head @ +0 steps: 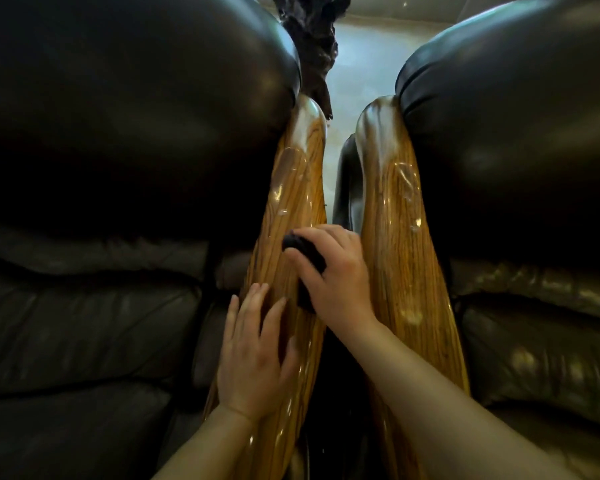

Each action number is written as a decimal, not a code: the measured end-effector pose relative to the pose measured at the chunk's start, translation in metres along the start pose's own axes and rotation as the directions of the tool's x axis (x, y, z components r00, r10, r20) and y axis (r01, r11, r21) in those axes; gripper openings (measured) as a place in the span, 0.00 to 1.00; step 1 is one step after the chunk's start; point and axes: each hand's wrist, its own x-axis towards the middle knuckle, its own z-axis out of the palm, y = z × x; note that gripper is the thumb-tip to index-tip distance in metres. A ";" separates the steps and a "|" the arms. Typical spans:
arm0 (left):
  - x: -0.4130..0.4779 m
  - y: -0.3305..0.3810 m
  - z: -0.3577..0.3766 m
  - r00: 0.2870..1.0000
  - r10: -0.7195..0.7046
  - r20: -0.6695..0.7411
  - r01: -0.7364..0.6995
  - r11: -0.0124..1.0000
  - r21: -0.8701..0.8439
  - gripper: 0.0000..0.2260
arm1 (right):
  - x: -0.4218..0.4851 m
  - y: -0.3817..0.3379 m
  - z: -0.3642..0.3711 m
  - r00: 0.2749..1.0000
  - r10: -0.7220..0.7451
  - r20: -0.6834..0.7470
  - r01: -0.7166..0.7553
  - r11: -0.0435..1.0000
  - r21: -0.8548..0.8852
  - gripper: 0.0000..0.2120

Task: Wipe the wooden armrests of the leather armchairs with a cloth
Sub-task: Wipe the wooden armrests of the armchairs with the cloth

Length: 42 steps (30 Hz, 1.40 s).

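Two dark leather armchairs stand side by side, the left armchair [111, 161] filling the left half of the view and the right armchair [520, 161] the right half. Between them run two glossy wooden armrests, near to far, with a narrow gap between them. The left armrest [293, 188] belongs to the left chair and the right armrest [392, 209] to the right chair; both shine with light streaks along the grain and darken at their rounded far ends.

The right hand [336, 275] reaches across the gap and lies on the left armrest about midway along its length, fingers curled closed around a dark cloth [305, 258]. The cloth is pressed against the wood under the palm, a bunched end showing past the fingertips on the far left side and another part showing below the thumb.

The left hand [253, 351] rests flat on the same armrest, nearer the camera and just beside the right hand, fingers spread wide and holding nothing.

Beyond the armrests, a dark, rough carved object [312, 39] stands on the pale floor [364, 64] in the far gap between the chairs.
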 end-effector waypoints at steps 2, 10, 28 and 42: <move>0.000 0.000 0.000 0.999 0.004 -0.032 -0.005 1.000 -0.019 0.22 | 0.007 -0.007 0.013 0.988 -0.032 0.149 0.036 0.999 -0.019 0.16; 0.000 -0.001 0.003 0.989 -0.085 -0.120 0.061 0.981 -0.186 0.20 | -0.031 0.028 0.015 0.880 -0.335 0.337 0.419 0.881 -0.219 0.17; 0.003 -0.002 -0.001 0.999 -0.038 0.002 0.038 0.998 -0.044 0.24 | -0.006 0.003 0.008 0.994 -0.052 0.096 0.075 0.964 -0.254 0.10; 0.048 0.008 -0.006 0.993 0.027 0.115 -0.033 0.998 0.051 0.30 | -0.065 0.110 -0.090 0.968 0.246 0.040 -0.189 0.828 -0.528 0.28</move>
